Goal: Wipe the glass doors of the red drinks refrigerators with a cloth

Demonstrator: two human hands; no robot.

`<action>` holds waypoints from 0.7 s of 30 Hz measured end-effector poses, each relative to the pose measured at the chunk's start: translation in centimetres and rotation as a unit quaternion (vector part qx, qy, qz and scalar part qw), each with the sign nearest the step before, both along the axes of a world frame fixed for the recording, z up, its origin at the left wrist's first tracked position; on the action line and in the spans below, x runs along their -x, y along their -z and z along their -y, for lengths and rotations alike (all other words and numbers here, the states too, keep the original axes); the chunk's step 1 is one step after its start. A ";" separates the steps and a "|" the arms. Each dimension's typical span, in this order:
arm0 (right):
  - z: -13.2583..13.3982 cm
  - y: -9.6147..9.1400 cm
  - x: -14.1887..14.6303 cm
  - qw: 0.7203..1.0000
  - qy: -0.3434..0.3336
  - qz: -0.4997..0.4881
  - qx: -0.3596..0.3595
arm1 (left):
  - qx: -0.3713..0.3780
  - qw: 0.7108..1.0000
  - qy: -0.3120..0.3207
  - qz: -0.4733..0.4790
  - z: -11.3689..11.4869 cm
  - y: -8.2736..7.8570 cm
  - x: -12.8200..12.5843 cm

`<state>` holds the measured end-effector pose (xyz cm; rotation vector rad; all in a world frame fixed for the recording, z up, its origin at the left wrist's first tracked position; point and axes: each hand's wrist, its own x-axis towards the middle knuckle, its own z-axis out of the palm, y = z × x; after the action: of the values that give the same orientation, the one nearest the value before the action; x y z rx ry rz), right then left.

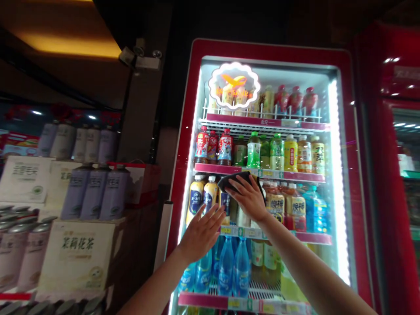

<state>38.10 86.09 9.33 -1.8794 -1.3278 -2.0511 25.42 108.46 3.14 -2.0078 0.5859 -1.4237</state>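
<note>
A lit drinks cooler (272, 51) with a red frame and a glass door stands in front of me. My right hand (252, 200) presses a dark cloth (228, 182) flat against the glass, level with the shelf edge below the second row of bottles. Its fingers are spread over the cloth and hold it there. My left hand (201, 232) is open and holds nothing, its fingers stretched out in front of the glass, lower and to the left. Whether its palm touches the door is not clear. Behind the glass are red-labelled bottles (225, 148) and blue bottles (226, 267).
On the left, cartons (76, 258) are stacked with purple bottles (113, 192) on top. A dark pillar (141, 113) rises behind them. Another red cooler (385, 144) adjoins on the right. A white scalloped sign (234, 69) glows at the cooler's upper left.
</note>
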 end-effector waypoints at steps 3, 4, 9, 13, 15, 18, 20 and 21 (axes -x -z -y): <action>2.3 2.1 -0.4 0.995 0.017 -0.029 -0.089 | -0.007 1.000 -0.005 -0.005 1.8 0.2 -0.5; 3.0 3.3 -0.5 0.994 0.019 -0.035 -0.103 | -0.009 1.000 -0.004 -0.004 2.2 0.3 -0.6; 4.2 4.9 -0.5 0.999 0.025 -0.017 -0.045 | -0.024 0.999 0.020 0.013 4.3 0.2 -1.9; 5.9 1.4 -1.1 0.997 0.050 -0.013 -0.058 | -0.018 0.999 0.033 0.009 6.9 -0.8 -3.5; 7.2 1.3 -1.6 0.992 0.067 -0.025 -0.108 | -0.010 0.999 0.035 0.003 8.0 -1.1 -4.1; 9.0 3.3 -2.2 0.982 0.076 -0.035 -0.168 | -0.009 0.999 0.039 -0.003 9.0 -0.9 -4.5; 9.6 4.3 -2.4 0.985 0.073 -0.035 -0.151 | -0.010 0.999 0.041 -0.007 9.3 -0.7 -4.9; 9.9 4.3 -2.5 0.989 0.073 -0.035 -0.125 | -0.010 0.999 0.041 -0.009 9.5 -0.7 -5.1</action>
<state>40.57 76.18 5.01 -1.9643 -0.8923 -2.0796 30.48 98.97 3.84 -2.0034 0.6952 -1.4440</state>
